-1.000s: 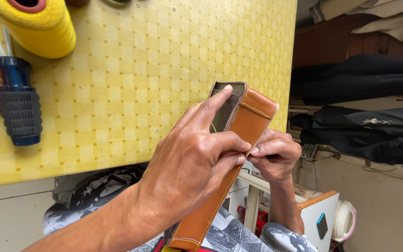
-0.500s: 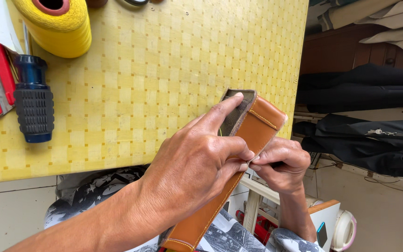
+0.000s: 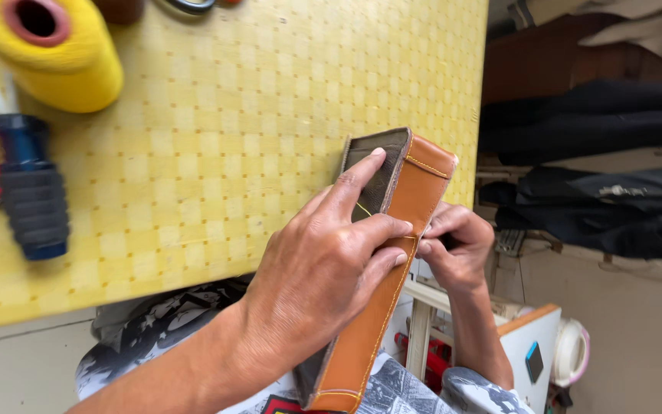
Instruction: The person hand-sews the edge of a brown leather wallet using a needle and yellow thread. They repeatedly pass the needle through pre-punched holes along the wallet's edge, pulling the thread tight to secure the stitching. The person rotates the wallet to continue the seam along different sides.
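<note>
A tan leather strap [image 3: 392,268] with yellow stitching juts over the yellow table's [image 3: 270,115] near edge. The left hand [image 3: 323,268] clamps it, forefinger pressed on the dark lining. The right hand [image 3: 453,249] pinches closed at its edge, probably on thread. Keeping the strap braced should steady the stitching; a thread cone [image 3: 55,54] and a tool handle [image 3: 32,192] lie well apart.

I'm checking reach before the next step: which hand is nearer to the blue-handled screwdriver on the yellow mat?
Left. The left hand presses the tan leather strap at the table edge, right of the screwdriver. The right hand pinches the strap's far side, farther off.
</note>
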